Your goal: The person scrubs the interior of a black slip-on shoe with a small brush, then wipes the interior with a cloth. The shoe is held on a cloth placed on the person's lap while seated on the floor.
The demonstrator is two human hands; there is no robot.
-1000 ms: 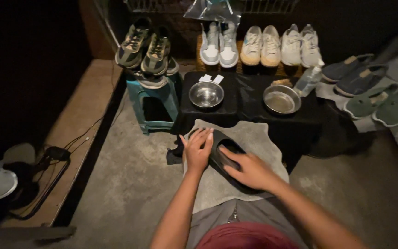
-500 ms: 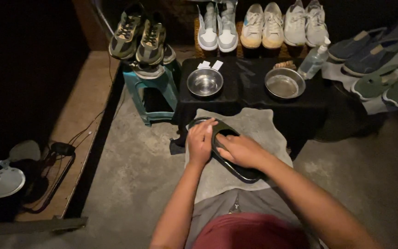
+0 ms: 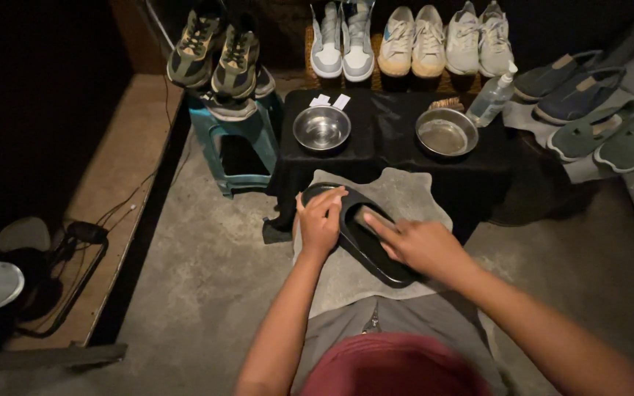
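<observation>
The left hand [image 3: 320, 220] grips the dark shoe [image 3: 357, 238] on the grey cloth [image 3: 412, 194]; the right hand [image 3: 421, 246], fingers closed on a small pad, wipes it. Cleaning appears ongoing.

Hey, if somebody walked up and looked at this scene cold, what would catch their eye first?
Most likely the two hands at centre: the left hand grips the toe end of a dark shoe lying on a grey cloth, while the right hand presses fingers into its opening. Just beyond, two shiny metal bowls sit on a black-draped table, with a row of pale sneakers lined up behind.
</observation>
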